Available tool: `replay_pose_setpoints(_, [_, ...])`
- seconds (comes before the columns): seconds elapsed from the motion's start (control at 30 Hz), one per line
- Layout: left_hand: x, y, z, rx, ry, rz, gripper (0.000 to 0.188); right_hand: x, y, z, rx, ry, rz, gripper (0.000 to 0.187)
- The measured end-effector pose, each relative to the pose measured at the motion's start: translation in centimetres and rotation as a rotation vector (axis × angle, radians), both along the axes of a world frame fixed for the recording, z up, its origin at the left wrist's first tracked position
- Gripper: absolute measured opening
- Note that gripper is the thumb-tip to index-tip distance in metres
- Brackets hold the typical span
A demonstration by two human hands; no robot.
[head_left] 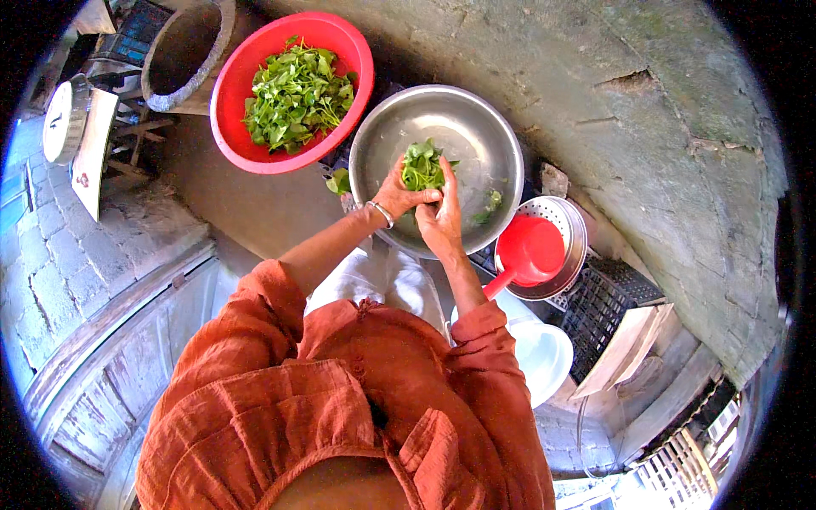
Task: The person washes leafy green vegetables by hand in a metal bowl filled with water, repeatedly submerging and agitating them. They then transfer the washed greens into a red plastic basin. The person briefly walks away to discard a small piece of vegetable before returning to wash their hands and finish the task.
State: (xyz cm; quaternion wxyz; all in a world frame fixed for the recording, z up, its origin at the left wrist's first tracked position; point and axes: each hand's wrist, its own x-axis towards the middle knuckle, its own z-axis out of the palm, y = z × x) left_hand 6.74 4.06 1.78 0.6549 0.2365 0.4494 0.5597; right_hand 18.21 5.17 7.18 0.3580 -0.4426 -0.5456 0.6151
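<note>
Both my hands are cupped together round a bunch of leafy greens (422, 167), above a wide metal basin (484, 136). My left hand (399, 192), with a bracelet at its wrist, presses the bunch from the left. From the right, my right hand (443, 214) closes on it, and the thumbs meet at the near side. A few loose leaves (491, 204) lie in the basin's right part. Up and to the left of it, a red plastic basin (228, 102) holds a heap of similar greens (299, 95).
Right of the metal basin, a red dipper (531, 251) rests on a metal colander (575, 228). Nearer are a white plastic tub (544, 353) and a black crate (599, 310). A rough wall (646, 110) bounds the far right. A round stone vessel (161, 98) stands far left.
</note>
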Motion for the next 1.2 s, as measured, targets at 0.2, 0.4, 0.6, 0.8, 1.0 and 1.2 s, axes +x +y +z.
replay_pose_setpoints(0.2, [-1.6, 0.3, 0.3, -0.005, 0.241, 0.057, 0.050, 2.0, 1.7, 0.4, 0.262, -0.254, 0.034, 0.059])
replay_pose_setpoints(0.4, [-4.5, 2.2, 2.5, 0.045, 0.324, 0.217, 0.037, 4.4, 0.4, -5.0, 0.104, -0.484, -0.136, 0.029])
replay_pose_setpoints(0.6, [-11.5, 4.4, 7.9, 0.174, 0.520, 0.453, 0.034, 6.7, -2.3, -10.3, 0.285, -0.811, 0.036, 0.020])
replay_pose_setpoints(0.8, [-20.8, 3.5, 6.8, -0.010, 1.652, 0.170, 0.073, 8.4, 1.7, -8.8, 0.397, -1.055, -0.091, 0.022])
replay_pose_setpoints(1.0, [-22.0, 2.3, 4.5, -0.030, 1.807, 0.098, 0.059, 10.1, 4.5, -11.5, 0.281, -1.168, -0.042, 0.036])
replay_pose_setpoints(1.2, [-13.7, 2.3, 6.2, 0.341, 1.486, 0.160, 0.034, 9.9, 4.3, -13.0, -0.074, -0.750, -0.118, 0.032])
